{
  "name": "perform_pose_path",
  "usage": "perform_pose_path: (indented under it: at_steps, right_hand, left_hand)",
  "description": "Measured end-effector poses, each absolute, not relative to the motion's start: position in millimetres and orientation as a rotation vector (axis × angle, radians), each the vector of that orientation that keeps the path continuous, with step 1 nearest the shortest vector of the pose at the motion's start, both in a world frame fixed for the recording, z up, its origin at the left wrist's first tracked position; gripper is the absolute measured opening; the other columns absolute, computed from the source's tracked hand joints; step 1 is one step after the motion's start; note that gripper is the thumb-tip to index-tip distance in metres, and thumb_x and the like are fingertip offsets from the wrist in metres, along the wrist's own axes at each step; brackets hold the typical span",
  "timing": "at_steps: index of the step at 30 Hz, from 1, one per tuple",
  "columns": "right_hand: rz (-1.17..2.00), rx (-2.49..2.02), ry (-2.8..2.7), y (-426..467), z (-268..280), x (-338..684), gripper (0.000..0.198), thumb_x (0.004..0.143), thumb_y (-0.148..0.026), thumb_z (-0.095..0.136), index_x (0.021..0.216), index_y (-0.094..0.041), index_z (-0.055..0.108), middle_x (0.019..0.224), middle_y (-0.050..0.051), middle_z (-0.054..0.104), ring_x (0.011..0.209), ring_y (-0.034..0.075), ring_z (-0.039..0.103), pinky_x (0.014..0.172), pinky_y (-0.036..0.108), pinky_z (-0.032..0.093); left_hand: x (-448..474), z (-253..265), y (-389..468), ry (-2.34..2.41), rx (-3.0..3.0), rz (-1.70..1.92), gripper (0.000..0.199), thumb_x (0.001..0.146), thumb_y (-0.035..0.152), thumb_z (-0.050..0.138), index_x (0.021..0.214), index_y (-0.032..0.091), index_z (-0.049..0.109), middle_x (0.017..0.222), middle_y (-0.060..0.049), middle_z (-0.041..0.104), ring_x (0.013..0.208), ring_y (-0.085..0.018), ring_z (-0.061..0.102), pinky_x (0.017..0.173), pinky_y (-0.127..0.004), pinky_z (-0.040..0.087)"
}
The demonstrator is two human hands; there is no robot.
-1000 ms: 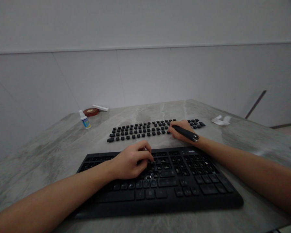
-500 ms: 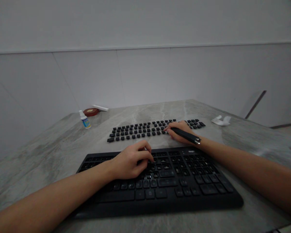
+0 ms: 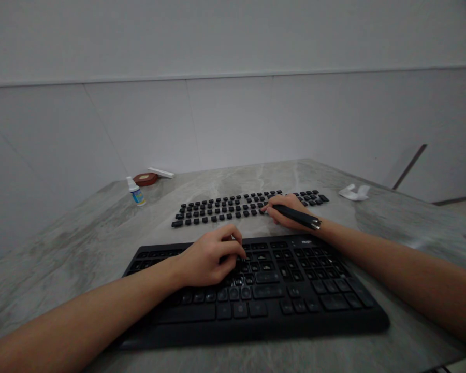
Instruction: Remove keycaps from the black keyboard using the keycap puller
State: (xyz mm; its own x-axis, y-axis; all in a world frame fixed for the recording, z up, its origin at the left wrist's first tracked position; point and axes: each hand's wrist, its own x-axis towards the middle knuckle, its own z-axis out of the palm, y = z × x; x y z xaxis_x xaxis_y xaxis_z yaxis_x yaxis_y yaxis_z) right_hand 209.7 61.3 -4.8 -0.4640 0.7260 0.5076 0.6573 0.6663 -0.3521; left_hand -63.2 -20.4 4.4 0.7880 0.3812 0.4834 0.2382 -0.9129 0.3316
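My left hand [image 3: 212, 259] rests on the black keyboard [image 3: 256, 329], its fingers loosely bent and a gap between thumb and forefinger. I see nothing held in it. On the upper part of the keyboard many key places lack their caps; the lower rows mostly have theirs. Beyond the keyboard, loose black keycaps [image 3: 221, 217] lie in rows on the table. My right hand [image 3: 289, 210] is closed round a slim black tool [image 3: 297, 215] with a metal end near the wrist. Its fingertips are down at the front row of keycaps, hiding the tool's far tip.
On the grey marbled table [image 3: 77, 248] a small white spray bottle [image 3: 136, 194] with a blue label stands at the left. Behind it are a dark red box [image 3: 145, 180] and a white strip [image 3: 161, 172]. Crumpled white tissue [image 3: 354, 193] lies at the right. A pale wall closes the back.
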Motion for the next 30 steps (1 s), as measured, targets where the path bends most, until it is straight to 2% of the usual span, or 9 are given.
perform_pose_path:
  at_steps: [3, 7, 14, 19, 23, 26, 30]
  right_hand:
    - [0.119, -1.06, -2.186, 60, -4, 211, 0.021, 0.083, -0.027, 0.053, 0.064, -0.021, 0.061, 0.059, 0.002, 0.066, 0.057, 0.016, 0.061, 0.063, 0.028, 0.045]
    - [0.063, -1.086, -1.997, 56, -1, 215, 0.028, 0.086, -0.027, 0.049, 0.06, -0.021, 0.058, 0.059, 0.004, 0.066, 0.059, 0.017, 0.061, 0.064, 0.029, 0.045]
    - [0.232, -0.928, -1.683, 43, 35, 217, 0.033, 0.086, -0.027, 0.051, 0.054, -0.021, 0.053, 0.049, -0.001, 0.058, 0.049, 0.013, 0.055, 0.056, 0.026, 0.044]
    - [0.333, -0.746, -2.135, -3, 58, 205, 0.033, 0.088, -0.026, 0.053, 0.056, -0.02, 0.051, 0.041, -0.006, 0.044, 0.039, 0.007, 0.039, 0.044, 0.022, 0.031]
    - [0.471, -0.447, -2.667, -32, 33, 189, 0.02, 0.085, -0.021, 0.051, 0.066, -0.019, 0.051, 0.052, -0.006, 0.044, 0.047, 0.008, 0.039, 0.047, 0.022, 0.03]
    - [0.371, -0.419, -2.696, -35, 12, 181, 0.023, 0.084, -0.021, 0.048, 0.061, -0.02, 0.045, 0.052, -0.006, 0.038, 0.048, 0.01, 0.034, 0.049, 0.025, 0.027]
    - [0.459, -0.361, -2.711, -31, 10, 179, 0.025, 0.084, -0.023, 0.046, 0.06, -0.02, 0.042, 0.051, -0.006, 0.034, 0.048, 0.01, 0.033, 0.049, 0.025, 0.028]
  left_hand:
    - [-63, 4, -20, 0.483, 2.734, 0.817, 0.024, 0.083, 0.003, 0.047, 0.095, 0.013, 0.066, 0.099, -0.009, 0.056, 0.086, -0.016, 0.056, 0.075, -0.028, 0.049]
    - [-63, 4, -20, 0.483, 2.739, 0.815, 0.025, 0.083, 0.003, 0.047, 0.095, 0.013, 0.066, 0.099, -0.009, 0.056, 0.085, -0.016, 0.056, 0.075, -0.029, 0.05]
    - [-63, 5, -21, 0.468, 2.725, 0.788, 0.025, 0.082, 0.002, 0.047, 0.094, 0.012, 0.067, 0.098, -0.01, 0.056, 0.086, -0.016, 0.056, 0.076, -0.03, 0.051]
    - [-63, 10, -24, 0.474, 2.748, 0.732, 0.024, 0.083, 0.007, 0.049, 0.097, 0.012, 0.067, 0.104, -0.013, 0.057, 0.093, -0.019, 0.058, 0.083, -0.035, 0.053]
    - [-63, 13, -25, 0.327, 2.771, 0.602, 0.033, 0.083, 0.014, 0.054, 0.115, 0.011, 0.063, 0.125, -0.018, 0.056, 0.116, -0.026, 0.055, 0.102, -0.043, 0.049]
    - [-63, 13, -24, 0.258, 2.791, 0.523, 0.04, 0.085, 0.014, 0.052, 0.124, 0.014, 0.06, 0.136, -0.017, 0.053, 0.128, -0.028, 0.05, 0.11, -0.048, 0.042]
    - [-63, 11, -22, 0.217, 2.811, 0.545, 0.038, 0.085, 0.012, 0.051, 0.121, 0.014, 0.063, 0.136, -0.017, 0.056, 0.129, -0.028, 0.05, 0.11, -0.049, 0.043]
